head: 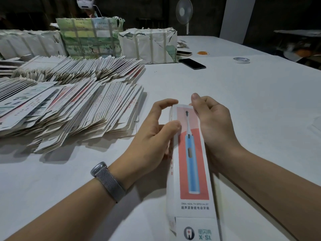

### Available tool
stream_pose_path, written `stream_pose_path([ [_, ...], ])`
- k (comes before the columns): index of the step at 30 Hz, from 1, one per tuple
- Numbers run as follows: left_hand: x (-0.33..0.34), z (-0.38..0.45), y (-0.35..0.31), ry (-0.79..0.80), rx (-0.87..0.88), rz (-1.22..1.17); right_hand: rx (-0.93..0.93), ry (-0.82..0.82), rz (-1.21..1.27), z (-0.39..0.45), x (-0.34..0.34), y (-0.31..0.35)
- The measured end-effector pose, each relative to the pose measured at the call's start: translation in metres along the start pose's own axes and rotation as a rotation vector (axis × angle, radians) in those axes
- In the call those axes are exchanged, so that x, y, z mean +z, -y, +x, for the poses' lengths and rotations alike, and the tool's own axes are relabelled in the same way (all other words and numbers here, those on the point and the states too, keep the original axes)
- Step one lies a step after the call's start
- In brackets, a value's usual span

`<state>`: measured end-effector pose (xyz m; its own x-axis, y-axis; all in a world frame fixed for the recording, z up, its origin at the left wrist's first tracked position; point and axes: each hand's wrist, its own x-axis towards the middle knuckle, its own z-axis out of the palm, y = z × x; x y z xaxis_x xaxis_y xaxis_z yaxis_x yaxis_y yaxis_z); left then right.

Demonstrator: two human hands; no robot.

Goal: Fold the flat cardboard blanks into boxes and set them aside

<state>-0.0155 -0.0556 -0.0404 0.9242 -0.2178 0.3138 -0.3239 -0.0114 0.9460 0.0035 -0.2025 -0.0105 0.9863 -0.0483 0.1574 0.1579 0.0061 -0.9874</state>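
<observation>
A long white toothbrush box (191,171) with a blue toothbrush printed on a pink panel lies lengthwise between my hands, its far end pointing away from me. My left hand (152,134) grips its left side near the far end, thumb on the top face and fingers curled over the end. On the right side, my right hand (213,122) pinches the far end, thumb raised above the edge. A big fanned heap of flat cardboard blanks (69,110) lies on the white table (243,101) to the left.
Wrapped paper bundles (149,46) stand at the back of the table. A black phone (192,63), a second phone (184,53), orange rubber bands (203,53) and a tape roll (241,60) lie beyond the hands. A fan (184,11) stands behind.
</observation>
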Motion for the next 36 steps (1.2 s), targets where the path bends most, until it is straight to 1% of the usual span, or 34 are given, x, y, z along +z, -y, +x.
stream_pose_path([
  [4,-0.002,0.001,0.002,-0.064,0.018,-0.04,-0.018,0.071,-0.094,0.0,-0.001,0.0],
  [6,-0.003,0.003,0.002,-0.105,0.019,-0.077,-0.039,0.124,-0.199,-0.001,-0.001,-0.001],
  [8,-0.003,0.004,0.001,-0.161,0.019,-0.063,-0.066,0.172,-0.28,-0.002,0.0,-0.003],
  [11,-0.004,0.004,-0.001,-0.238,0.004,-0.019,-0.083,0.252,-0.279,-0.004,0.0,-0.003],
  [14,-0.004,0.005,-0.004,-0.271,-0.02,0.008,-0.062,0.327,-0.202,-0.002,-0.002,-0.003],
  [16,-0.004,0.005,-0.007,-0.275,-0.037,-0.016,-0.102,0.361,-0.223,-0.002,-0.002,-0.006],
  [18,-0.004,0.005,-0.011,-0.27,-0.05,-0.021,-0.175,0.358,-0.303,-0.002,-0.001,-0.008],
  [21,-0.008,0.007,-0.009,-0.276,-0.042,0.004,-0.236,0.329,-0.403,0.001,-0.001,-0.007],
  [24,-0.015,0.009,-0.003,-0.309,0.001,0.017,-0.291,0.288,-0.526,0.004,-0.004,-0.001],
  [28,-0.02,0.011,0.0,-0.348,0.006,-0.008,-0.364,0.244,-0.733,0.007,-0.015,0.015],
  [31,-0.022,0.01,0.002,-0.352,0.027,0.023,-0.318,0.241,-0.891,0.01,-0.025,0.027],
  [34,-0.027,0.01,0.001,-0.333,0.067,0.052,-0.299,0.283,-1.133,0.013,-0.043,0.032],
  [36,-0.034,0.012,0.002,-0.325,0.102,0.068,-0.236,0.304,-1.279,0.014,-0.066,0.031],
])
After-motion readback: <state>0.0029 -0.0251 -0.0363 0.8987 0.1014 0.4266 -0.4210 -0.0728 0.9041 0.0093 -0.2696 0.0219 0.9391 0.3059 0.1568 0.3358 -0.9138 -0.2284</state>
